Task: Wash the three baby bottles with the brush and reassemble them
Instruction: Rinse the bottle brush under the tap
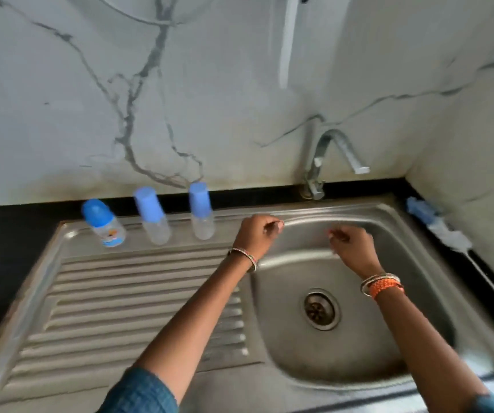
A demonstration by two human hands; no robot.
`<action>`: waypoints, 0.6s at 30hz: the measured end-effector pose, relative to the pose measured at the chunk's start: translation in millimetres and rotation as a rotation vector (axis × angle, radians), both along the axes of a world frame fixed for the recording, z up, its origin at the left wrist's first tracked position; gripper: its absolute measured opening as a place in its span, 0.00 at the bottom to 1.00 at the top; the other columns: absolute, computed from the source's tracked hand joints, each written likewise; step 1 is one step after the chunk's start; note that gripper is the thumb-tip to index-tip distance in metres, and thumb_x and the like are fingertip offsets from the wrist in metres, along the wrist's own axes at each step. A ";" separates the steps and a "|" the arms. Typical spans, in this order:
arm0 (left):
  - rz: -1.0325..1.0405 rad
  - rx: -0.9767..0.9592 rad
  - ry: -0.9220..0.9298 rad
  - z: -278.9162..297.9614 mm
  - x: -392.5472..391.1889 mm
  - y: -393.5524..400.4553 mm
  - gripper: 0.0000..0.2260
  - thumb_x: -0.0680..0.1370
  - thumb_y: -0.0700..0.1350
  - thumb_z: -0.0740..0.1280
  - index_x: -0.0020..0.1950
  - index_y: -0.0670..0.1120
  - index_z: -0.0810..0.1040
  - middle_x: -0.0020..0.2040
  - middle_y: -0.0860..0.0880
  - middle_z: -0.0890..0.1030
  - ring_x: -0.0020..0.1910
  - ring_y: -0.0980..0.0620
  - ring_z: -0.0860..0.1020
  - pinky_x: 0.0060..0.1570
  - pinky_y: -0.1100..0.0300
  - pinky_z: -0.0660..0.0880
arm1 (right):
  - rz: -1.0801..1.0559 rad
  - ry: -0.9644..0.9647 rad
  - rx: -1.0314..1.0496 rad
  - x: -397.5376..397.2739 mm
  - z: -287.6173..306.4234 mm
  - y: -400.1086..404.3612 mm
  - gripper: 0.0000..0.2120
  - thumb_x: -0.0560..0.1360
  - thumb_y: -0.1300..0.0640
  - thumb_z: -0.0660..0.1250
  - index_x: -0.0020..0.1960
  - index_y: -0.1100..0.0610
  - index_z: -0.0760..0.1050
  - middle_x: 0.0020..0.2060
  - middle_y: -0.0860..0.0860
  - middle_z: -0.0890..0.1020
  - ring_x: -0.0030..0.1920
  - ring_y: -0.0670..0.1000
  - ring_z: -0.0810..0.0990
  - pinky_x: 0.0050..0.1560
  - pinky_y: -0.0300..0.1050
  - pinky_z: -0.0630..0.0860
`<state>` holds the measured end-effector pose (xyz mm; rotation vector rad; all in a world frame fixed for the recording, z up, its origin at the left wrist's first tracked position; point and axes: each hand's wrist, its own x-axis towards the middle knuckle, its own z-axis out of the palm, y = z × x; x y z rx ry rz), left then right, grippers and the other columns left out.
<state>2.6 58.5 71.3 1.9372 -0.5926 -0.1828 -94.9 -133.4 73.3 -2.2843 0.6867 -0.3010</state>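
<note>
Three clear baby bottles with blue caps stand in a row at the back of the draining board: a short printed bottle [104, 223] on the left, a taller bottle [152, 216] in the middle, another tall bottle [201, 211] on the right. A bottle brush [445, 231] with a blue and white head lies on the black counter right of the sink. My left hand [259, 231] hovers over the basin's back left rim, fingers loosely curled, holding nothing. Over the basin, my right hand [351, 242] hangs the same way. Both hands are blurred.
The steel sink [299, 257] has a round drain [320, 310] and a ribbed draining board [138, 299] on its left. A chrome tap [326, 162] stands at the back, its spout toward the right. Marble wall behind and right; black counter [7, 234] on the left.
</note>
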 end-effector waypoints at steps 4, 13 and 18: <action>0.155 0.052 -0.052 4.3 28.9 -86.7 0.11 0.75 0.44 0.71 0.55 0.41 0.82 0.49 0.42 0.84 0.50 0.48 0.82 0.50 0.60 0.76 | 0.043 -0.037 0.181 35.7 -20.0 -71.0 0.17 0.75 0.64 0.67 0.64 0.63 0.76 0.45 0.61 0.82 0.43 0.52 0.79 0.55 0.58 0.78; 0.163 0.237 -0.158 21.3 70.3 -172.5 0.09 0.74 0.40 0.71 0.46 0.34 0.82 0.40 0.36 0.83 0.38 0.45 0.79 0.30 0.72 0.63 | 0.360 -0.245 -0.059 123.7 -23.6 -103.8 0.06 0.72 0.70 0.68 0.45 0.64 0.83 0.38 0.52 0.84 0.35 0.35 0.77 0.40 0.31 0.71; 0.223 0.061 -0.141 14.7 68.2 -174.3 0.03 0.72 0.31 0.70 0.39 0.32 0.82 0.33 0.36 0.81 0.32 0.58 0.80 0.27 0.77 0.65 | 0.309 -0.382 0.098 118.7 -15.8 -98.6 0.02 0.70 0.72 0.71 0.42 0.72 0.81 0.35 0.47 0.77 0.29 0.21 0.68 0.34 0.18 0.63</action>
